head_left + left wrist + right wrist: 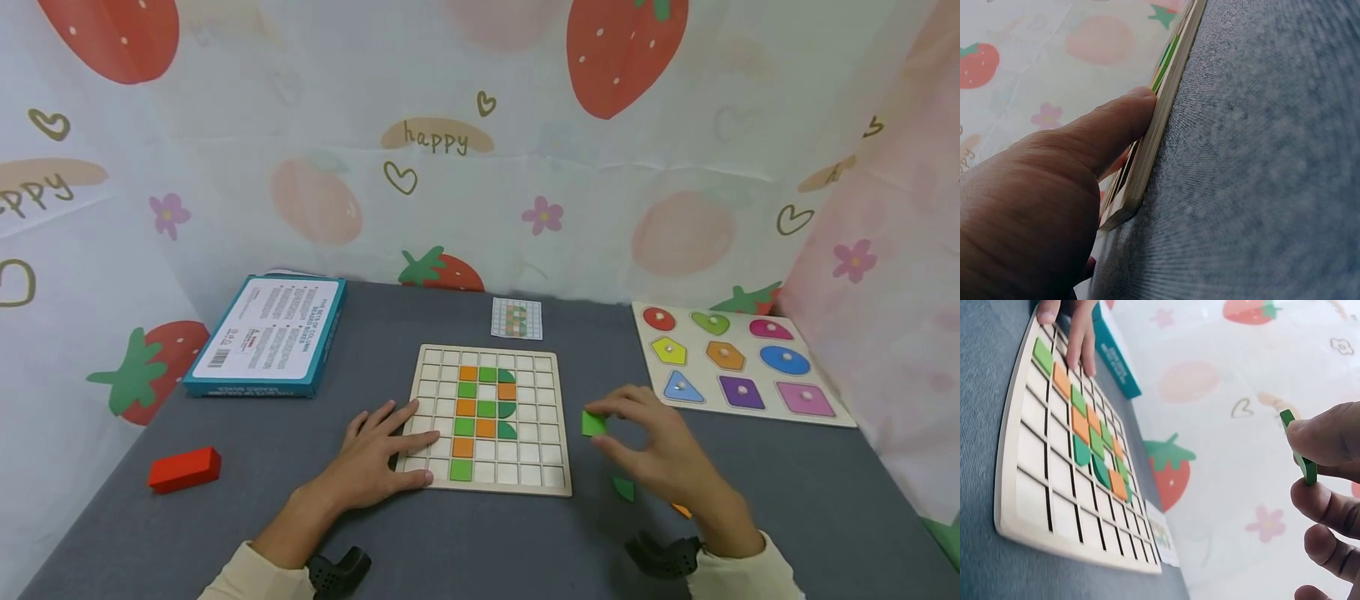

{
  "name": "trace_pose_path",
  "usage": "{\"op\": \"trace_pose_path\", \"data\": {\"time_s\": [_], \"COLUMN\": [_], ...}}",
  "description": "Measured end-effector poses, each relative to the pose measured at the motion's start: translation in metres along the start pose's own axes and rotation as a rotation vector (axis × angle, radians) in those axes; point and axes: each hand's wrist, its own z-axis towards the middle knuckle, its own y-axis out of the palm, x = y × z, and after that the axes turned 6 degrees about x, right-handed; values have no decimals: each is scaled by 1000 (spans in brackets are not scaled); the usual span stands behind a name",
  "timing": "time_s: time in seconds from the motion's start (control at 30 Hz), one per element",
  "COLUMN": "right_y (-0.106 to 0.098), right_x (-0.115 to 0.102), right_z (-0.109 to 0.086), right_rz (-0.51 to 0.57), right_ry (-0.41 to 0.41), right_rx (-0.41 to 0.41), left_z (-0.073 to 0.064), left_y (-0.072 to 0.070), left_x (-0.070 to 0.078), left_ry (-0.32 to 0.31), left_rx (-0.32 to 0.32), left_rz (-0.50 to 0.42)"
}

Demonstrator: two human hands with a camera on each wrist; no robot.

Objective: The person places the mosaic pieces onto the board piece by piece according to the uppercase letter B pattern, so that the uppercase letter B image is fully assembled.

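A wooden grid board (531, 454) lies on the table with orange, light green and dark green tiles in its middle columns. My left hand (366, 468) rests on its left side, fingers spread, and in the left wrist view the thumb (1119, 119) presses against the board's near edge. To the right of the board, my right hand (663, 454) pinches a light green square tile (593, 423) between thumb and fingers. The right wrist view shows that tile (1302, 453) edge-on. Below the right hand are a dark green rounded piece (624, 489) and a partly hidden orange piece (681, 510).
Behind the board lies a small pattern card (517, 319). A teal-edged box (262, 329) sits at the back left and a red block (184, 470) at the left. At the right is a shape puzzle board (701, 371). A printed curtain (480, 208) closes off the back.
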Motion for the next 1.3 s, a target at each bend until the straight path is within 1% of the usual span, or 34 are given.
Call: {"op": "trace_pose_path", "data": {"time_s": [0.2, 0.37, 0.5, 0.8, 1.1, 1.3], "right_y": [10, 21, 30, 57, 84, 99], "right_x": [-3, -5, -7, -6, -1, 7], "right_z": [5, 10, 14, 20, 18, 14], "right_rz": [17, 35, 47, 74, 108, 95], "right_ry": [23, 27, 54, 110, 183, 220], "right_rx": [-8, -24, -29, -34, -46, -70], "left_z": [0, -1, -1, -1, 0, 0], "left_y": [-1, -1, -1, -1, 0, 0], "left_x": [0, 0, 0, 0, 1, 2], "left_ry": [6, 5, 4, 3, -2, 2], "left_rx": [-1, 1, 4, 6, -3, 2], "left_rz": [0, -4, -2, 1, 3, 0]}}
